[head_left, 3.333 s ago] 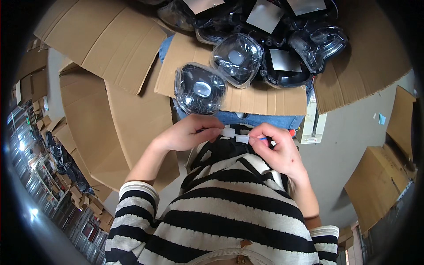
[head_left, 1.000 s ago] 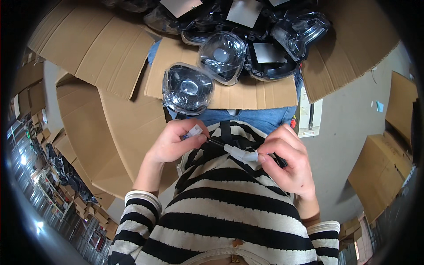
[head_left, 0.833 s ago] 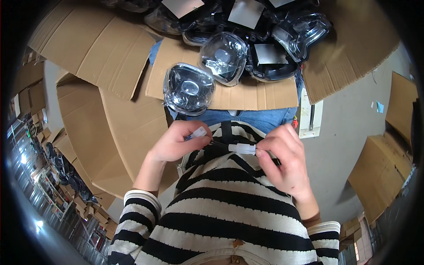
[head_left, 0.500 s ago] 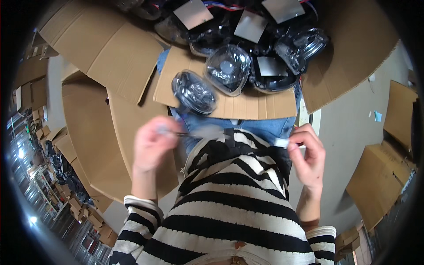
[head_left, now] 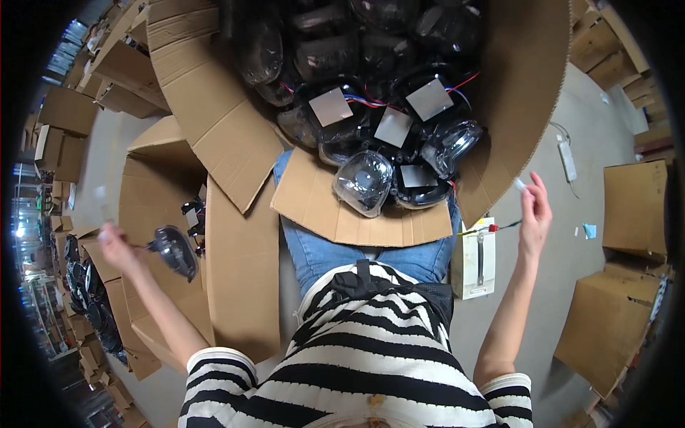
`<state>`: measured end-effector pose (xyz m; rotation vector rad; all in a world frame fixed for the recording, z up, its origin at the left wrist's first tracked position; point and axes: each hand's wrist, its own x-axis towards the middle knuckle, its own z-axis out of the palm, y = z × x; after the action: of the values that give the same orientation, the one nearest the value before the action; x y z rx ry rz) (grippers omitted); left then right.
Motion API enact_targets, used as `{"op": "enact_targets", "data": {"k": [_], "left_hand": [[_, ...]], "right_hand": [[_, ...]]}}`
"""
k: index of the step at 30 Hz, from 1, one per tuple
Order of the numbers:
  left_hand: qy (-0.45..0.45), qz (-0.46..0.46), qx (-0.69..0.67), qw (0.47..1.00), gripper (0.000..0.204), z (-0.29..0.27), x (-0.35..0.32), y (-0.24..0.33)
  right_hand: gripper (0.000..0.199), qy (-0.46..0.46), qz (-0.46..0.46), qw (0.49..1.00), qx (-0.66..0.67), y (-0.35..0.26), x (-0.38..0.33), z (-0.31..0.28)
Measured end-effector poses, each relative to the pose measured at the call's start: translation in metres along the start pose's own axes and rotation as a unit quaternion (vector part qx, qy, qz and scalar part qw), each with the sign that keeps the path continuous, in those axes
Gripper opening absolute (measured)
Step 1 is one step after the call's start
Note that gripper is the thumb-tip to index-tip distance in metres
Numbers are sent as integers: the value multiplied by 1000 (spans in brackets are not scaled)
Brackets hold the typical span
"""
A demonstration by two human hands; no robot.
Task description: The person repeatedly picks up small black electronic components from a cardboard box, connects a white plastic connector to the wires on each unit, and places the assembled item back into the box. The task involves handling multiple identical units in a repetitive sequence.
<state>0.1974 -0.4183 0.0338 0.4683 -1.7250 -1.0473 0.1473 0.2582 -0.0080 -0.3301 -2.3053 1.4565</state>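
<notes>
My left hand [head_left: 121, 253] is closed at the far left, over an open carton [head_left: 246, 285]. Its fingers pinch the short wire of a dark lamp with a rounded clear cover [head_left: 173, 253], which hangs beside the hand. Something pale and blurred shows just above those fingers. On the right, my right hand [head_left: 535, 214] is raised and closed, with a small white connector [head_left: 519, 184] at the fingertips. A thin lead with a red plug [head_left: 492, 228] runs from that hand toward a white box with a handle [head_left: 478, 264].
Before me a big carton [head_left: 528, 128] holds many similar lamps, several with silver plates [head_left: 330, 107] and coloured wires. One clear-covered lamp [head_left: 364, 182] rests on its front flap [head_left: 335, 217]. Closed cartons [head_left: 606, 321] and a white power strip [head_left: 567, 158] are on the floor to the right.
One lamp has left the front flap and now hangs by my left hand, over the left carton. Both hands have moved outward, apart from each other. The view has shifted, showing more of the big carton.
</notes>
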Motion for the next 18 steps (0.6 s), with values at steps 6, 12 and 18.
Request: {"op": "enact_targets", "data": {"k": [6,12,18], "left_hand": [[-183,0,144,972,14,33,-89,-172],[-270,-10,163,949,26,97,-93,-98],[-240,-160,-58,956,44,184,-93,-21]], "right_hand": [[7,-57,-62,978,-193,-14,25,19],[7,-16,-133,939,-317,-4,41,21],[7,7,-126,946,-299,0,42,25]]}}
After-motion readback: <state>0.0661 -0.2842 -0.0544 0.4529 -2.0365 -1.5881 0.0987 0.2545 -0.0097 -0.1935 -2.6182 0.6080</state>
